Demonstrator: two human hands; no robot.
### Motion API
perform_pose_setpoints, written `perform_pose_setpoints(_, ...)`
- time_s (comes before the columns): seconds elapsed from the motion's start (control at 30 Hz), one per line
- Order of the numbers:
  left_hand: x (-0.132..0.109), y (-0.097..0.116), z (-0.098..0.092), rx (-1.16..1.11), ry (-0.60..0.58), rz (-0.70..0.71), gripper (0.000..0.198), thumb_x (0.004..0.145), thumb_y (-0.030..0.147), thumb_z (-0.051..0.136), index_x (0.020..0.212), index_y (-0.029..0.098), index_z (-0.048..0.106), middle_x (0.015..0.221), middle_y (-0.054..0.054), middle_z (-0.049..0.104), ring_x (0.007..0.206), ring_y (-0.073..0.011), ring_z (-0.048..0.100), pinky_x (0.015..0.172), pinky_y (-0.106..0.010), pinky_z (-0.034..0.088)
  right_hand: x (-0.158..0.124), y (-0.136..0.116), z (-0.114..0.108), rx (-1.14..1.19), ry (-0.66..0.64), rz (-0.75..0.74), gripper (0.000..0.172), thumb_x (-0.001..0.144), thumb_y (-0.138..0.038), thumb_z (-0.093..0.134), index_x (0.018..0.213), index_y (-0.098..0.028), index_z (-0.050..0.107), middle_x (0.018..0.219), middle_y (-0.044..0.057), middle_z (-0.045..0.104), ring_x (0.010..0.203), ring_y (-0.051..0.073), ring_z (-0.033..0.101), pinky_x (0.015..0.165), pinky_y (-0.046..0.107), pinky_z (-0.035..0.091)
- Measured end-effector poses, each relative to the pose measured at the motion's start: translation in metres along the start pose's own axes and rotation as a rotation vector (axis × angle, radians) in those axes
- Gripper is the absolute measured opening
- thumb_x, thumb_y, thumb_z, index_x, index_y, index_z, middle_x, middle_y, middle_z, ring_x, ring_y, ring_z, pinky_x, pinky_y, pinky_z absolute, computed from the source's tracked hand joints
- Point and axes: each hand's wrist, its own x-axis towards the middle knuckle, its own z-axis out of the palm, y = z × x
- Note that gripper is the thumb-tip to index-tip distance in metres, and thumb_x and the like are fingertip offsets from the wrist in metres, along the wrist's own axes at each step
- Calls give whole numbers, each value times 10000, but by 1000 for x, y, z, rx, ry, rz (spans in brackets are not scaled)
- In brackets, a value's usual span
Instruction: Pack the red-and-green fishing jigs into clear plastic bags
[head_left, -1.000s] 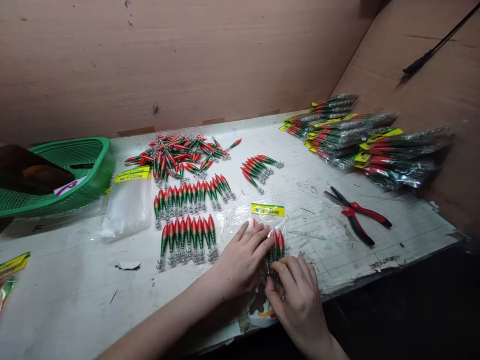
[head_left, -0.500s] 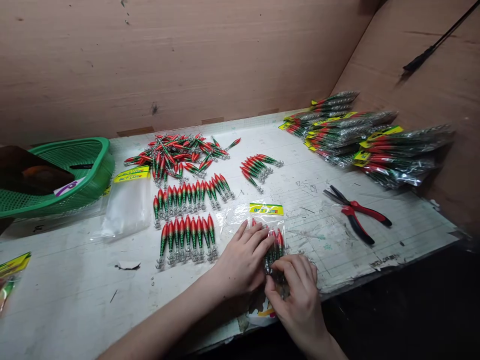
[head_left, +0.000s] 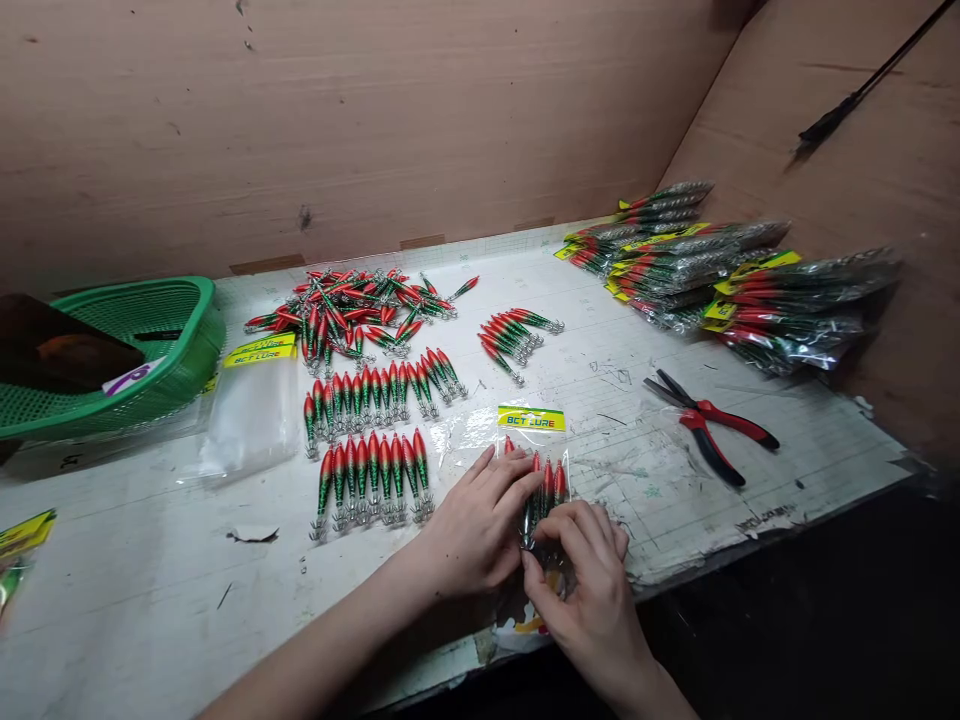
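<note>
A clear bag with a yellow label [head_left: 531, 418] lies near the table's front edge, with several red-and-green lures [head_left: 549, 482] in it. My left hand [head_left: 480, 520] rests over the bag's left side, palm down, fingers spread across the lures. At the lower end of the lures, my right hand [head_left: 589, 580] pinches with thumb and forefinger near the hooks; what lies between those fingertips is too small to make out. Two rows of lures [head_left: 375, 480] stand left of my hands, and a small fanned group [head_left: 510, 335] lies beyond the bag.
Loose lures [head_left: 352, 305] are heaped at the back. Empty labelled bags [head_left: 251, 415] lie beside a green basket [head_left: 199, 340] at left. Red-handled pliers [head_left: 701, 410] rest at right, before piled filled bags [head_left: 787, 300]. Wooden panels [head_left: 450, 110] enclose the back and right side.
My right hand has shifted slightly left along the hooks. The fingers of my left hand have moved a little, and more of the lures shows between my hands.
</note>
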Motion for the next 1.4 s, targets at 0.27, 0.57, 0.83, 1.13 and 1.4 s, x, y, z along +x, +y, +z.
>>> perform_pose_setpoints(0.27, 1, -2, 1, 7, 0, 9, 688, 665, 145, 498, 1336, 132, 343, 1358, -145, 487, 1337, -297, 346, 1135, -546, 214, 1, -1, 0, -11, 16, -13, 67, 801, -153, 548, 810, -209, 514, 835, 18, 524, 826, 201, 477, 780, 367, 305)
perform_pose_setpoints(0.57, 2, -5, -4, -11, -14, 22, 653, 703, 125, 489, 1338, 139, 339, 1333, -158, 504, 1325, -294, 372, 1126, -556, 234, -2, -5, 4, -95, 65, -25, 50, 814, -162, 535, 841, -201, 553, 850, 31, 552, 826, 204, 500, 808, 391, 315)
perform_pose_setpoints(0.83, 1, -8, -5, -89, -13, 58, 681, 705, 49, 461, 1364, 118, 305, 1384, -187, 430, 1325, -266, 384, 1040, -405, 432, -3, -10, 12, -199, 99, -58, 91, 820, -133, 519, 887, -173, 566, 851, 55, 568, 818, 216, 519, 817, 427, 324)
perform_pose_setpoints(1.13, -2, -10, -16, -53, -61, 76, 640, 752, 108, 477, 1373, 112, 321, 1422, -194, 412, 1343, -280, 363, 1103, -484, 335, -5, -14, 14, -323, 123, -181, 176, 882, -117, 461, 938, -173, 617, 861, 80, 612, 831, 221, 541, 810, 432, 322)
perform_pose_setpoints(1.4, -9, -14, -5, 4, 66, 123, 383, 815, 146, 462, 1190, 89, 514, 1289, -193, 572, 1298, -264, 446, 1102, -473, 354, -11, -3, -1, -227, 120, -291, 165, 858, -109, 561, 974, -178, 655, 803, 39, 662, 799, 182, 587, 789, 390, 332)
